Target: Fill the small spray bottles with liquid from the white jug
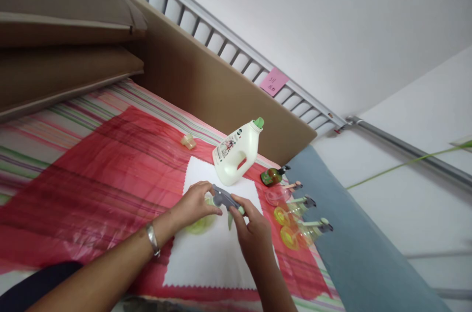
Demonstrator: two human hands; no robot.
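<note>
Spray bottle (202, 222) held between both hands over a white cloth (210, 263).
Left hand (197, 202) curls around its neck, nearer the yellow-green base; right hand (252, 226) pinches the grey head (223, 197). Long axis: base near-left, head far-right. The white jug (238, 159) stands beyond, amber bottle (271, 177) to the right; nothing visible stands between the hands and the bottle.

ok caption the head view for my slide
Left hand around a yellowish bottle, right hand on a grey spray head, white sheet beneath, pale jug beyond.
</note>
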